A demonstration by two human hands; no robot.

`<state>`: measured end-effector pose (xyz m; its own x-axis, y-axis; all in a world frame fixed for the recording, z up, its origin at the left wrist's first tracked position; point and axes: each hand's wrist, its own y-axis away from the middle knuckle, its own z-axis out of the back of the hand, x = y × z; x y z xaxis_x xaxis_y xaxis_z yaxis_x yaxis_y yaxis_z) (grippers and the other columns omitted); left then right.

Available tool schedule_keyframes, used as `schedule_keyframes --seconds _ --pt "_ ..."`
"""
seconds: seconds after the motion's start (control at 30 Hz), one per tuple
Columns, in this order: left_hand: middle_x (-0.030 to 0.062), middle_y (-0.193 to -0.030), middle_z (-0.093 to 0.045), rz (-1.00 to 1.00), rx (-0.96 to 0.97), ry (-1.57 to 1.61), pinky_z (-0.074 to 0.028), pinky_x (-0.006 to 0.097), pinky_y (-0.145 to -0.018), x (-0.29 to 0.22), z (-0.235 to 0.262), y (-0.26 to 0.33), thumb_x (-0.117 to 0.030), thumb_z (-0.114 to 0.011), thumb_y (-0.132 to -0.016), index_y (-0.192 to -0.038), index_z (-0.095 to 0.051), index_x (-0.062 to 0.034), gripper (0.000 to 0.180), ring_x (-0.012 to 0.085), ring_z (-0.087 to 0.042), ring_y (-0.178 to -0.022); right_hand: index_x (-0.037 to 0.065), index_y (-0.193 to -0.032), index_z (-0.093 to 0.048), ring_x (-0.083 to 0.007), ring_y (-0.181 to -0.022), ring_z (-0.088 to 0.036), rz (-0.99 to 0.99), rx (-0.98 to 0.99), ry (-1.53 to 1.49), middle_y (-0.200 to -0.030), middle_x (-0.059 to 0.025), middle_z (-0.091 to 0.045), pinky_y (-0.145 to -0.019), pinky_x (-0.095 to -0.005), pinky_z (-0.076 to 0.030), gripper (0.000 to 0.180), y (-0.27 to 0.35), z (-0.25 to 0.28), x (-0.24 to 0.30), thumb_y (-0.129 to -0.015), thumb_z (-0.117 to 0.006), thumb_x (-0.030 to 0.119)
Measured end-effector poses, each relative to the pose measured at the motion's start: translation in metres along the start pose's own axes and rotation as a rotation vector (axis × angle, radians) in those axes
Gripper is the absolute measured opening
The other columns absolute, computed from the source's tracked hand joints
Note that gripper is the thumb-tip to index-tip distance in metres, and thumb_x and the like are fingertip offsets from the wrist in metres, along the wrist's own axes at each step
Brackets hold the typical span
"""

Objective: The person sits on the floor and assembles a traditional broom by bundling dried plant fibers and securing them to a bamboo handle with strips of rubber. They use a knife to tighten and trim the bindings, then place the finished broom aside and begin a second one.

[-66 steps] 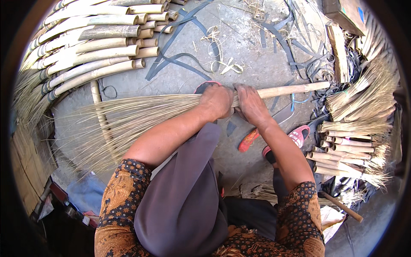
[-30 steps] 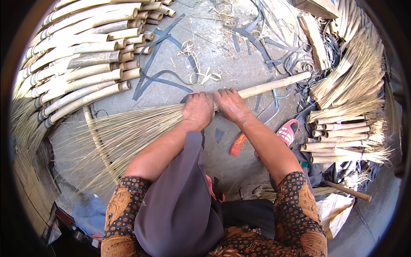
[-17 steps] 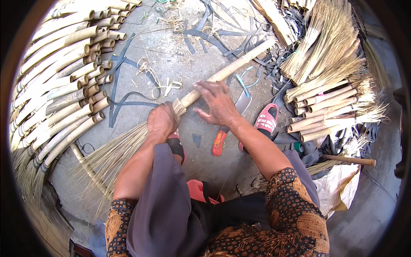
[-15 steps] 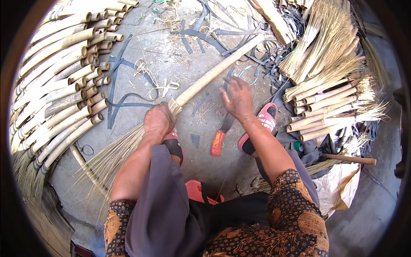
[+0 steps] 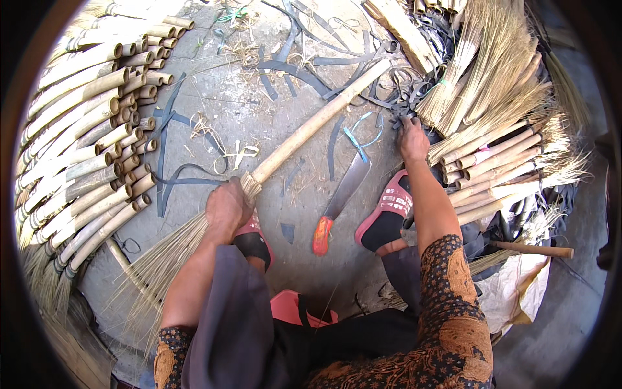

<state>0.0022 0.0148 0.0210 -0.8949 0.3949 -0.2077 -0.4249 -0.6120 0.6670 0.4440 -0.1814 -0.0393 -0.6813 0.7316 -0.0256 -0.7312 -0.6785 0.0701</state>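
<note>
My left hand [image 5: 228,204] is wrapped round a stick broom [image 5: 317,124] where its pale wooden handle meets the bristles. The handle slants away to the upper right, and the loose bristles [image 5: 170,256] fan out toward me on the left. Over on the right, my right hand [image 5: 413,141] reaches to a heap of black rubber strips [image 5: 408,100], its fingers curled down among them; the fingertips are partly hidden. Between my feet and the heap lies a long knife [image 5: 350,183] with an orange-red handle, and a blue tie lies by its tip.
Stacked bamboo-handled brooms [image 5: 97,129] fill the left side. At the right are bristle bundles [image 5: 479,71], short bamboo-handled pieces [image 5: 495,159], a wooden stick [image 5: 534,249] and a pale sack [image 5: 515,285]. Loose rubber strips [image 5: 295,68] litter the far floor. My feet wear pink sandals [image 5: 389,201].
My right hand has moved right, from open above the knife to the heap of black rubber strips, its fingers now curled. My left hand keeps its hold on the broom.
</note>
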Motion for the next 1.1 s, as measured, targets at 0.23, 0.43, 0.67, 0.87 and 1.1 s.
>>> schedule_keyframes --seconds 0.23,0.43,0.67,0.87,1.1 --pt "0.0282 -0.108 -0.075 -0.004 -0.01 0.01 -0.059 0.052 -0.091 0.003 -0.004 -0.001 -0.036 -0.081 -0.084 -0.117 -0.065 0.0026 0.053 0.0449 -0.073 -0.102 0.011 -0.111 -0.076 -0.0369 -0.115 -0.063 0.16 -0.051 -0.055 -0.117 -0.0112 -0.067 -0.096 -0.0487 -0.053 0.02 -0.001 0.016 -0.012 -0.095 -0.07 0.021" --pt "0.0272 -0.108 -0.075 -0.047 -0.018 0.007 -0.059 0.052 -0.09 0.003 -0.001 0.002 -0.037 -0.081 -0.085 -0.116 -0.065 0.0018 0.052 0.044 -0.073 -0.103 0.009 -0.105 -0.074 -0.0325 -0.126 -0.059 0.608 0.115 -0.143 -0.123 -0.0099 -0.07 -0.113 -0.0534 -0.041 0.02 0.054 0.043 0.027 -0.095 -0.069 0.025" --pt "0.0246 -0.109 -0.075 -0.047 -0.051 0.026 -0.06 0.045 -0.092 0.006 -0.002 0.007 -0.033 -0.081 -0.086 -0.11 -0.07 0.0014 0.043 0.0389 -0.075 -0.105 0.003 -0.125 -0.06 -0.0221 -0.077 -0.065 0.277 0.499 -0.831 -0.089 -0.0095 -0.068 -0.071 -0.0378 -0.052 0.024 0.165 0.052 0.177 -0.111 -0.055 0.021" --pt "0.0253 -0.12 -0.068 -0.135 -0.132 0.115 -0.053 0.048 -0.1 0.019 -0.01 0.012 -0.031 -0.083 -0.082 -0.12 -0.06 0.0026 0.056 0.0397 -0.068 -0.115 -0.001 -0.139 -0.045 -0.0089 -0.066 -0.056 0.024 0.576 -1.321 -0.082 -0.0037 -0.063 -0.06 -0.0259 -0.047 0.033 0.195 0.053 0.284 -0.111 -0.055 0.015" --pt "0.0259 -0.124 -0.064 -0.181 -0.246 0.381 -0.05 0.05 -0.1 0.03 -0.014 0.026 -0.019 -0.084 -0.08 -0.136 -0.047 0.0013 0.07 0.0433 -0.065 -0.117 -0.009 -0.134 -0.046 -0.0197 -0.072 -0.072 0.007 0.59 -1.024 -0.077 -0.0123 -0.075 -0.07 -0.0344 -0.055 0.041 0.177 0.063 0.32 -0.104 -0.064 0.013"
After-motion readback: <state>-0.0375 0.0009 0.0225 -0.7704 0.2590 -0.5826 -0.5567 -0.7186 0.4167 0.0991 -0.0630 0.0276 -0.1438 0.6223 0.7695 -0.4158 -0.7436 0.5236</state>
